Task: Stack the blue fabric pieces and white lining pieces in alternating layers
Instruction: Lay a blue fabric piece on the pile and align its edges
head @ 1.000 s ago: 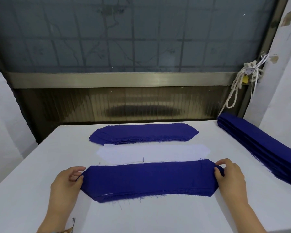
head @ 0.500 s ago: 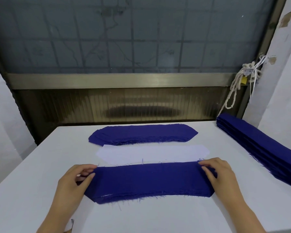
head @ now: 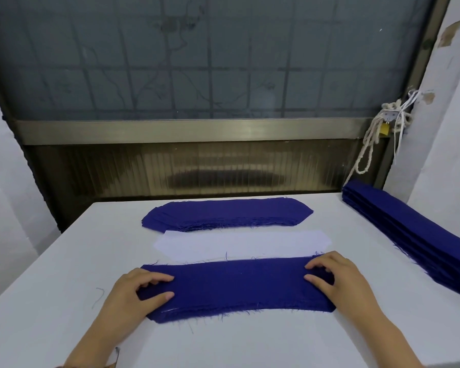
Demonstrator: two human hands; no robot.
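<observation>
"Blue fabric pieces (head: 237, 285) first. Where do they lie, reading from the left?"

"The near pile lies flat on the table (head: 64, 274), its long side across the view. The left hand (head: 136, 290) sits on its left end, fingers bent, with the fingertips and thumb down on the top layer."

"Is it gripping?"

"I cannot tell. It may pinch a layer or only press. The same goes for the right hand (head: 335, 280), which sits on the right end in a matching pose."

"What has changed?"

"A second ago both hands were out at the very tips of the pile, holding its ends. They have since slid inward onto the top face. The pile itself has kept its place."

"Meaning?"

"My reading is that a blue layer has just been set down and is now being flattened and squared. Blue is on top, so a white piece would be next."

"Is one to hand?"

"Yes. The white lining piece (head: 239, 245) lies just behind the near pile, its front edge touching or slipping under it. Behind that is a second blue pile (head: 226, 213). Far right, along the table edge, a long blue stack (head: 414, 235) waits, well apart from the hands."
</observation>
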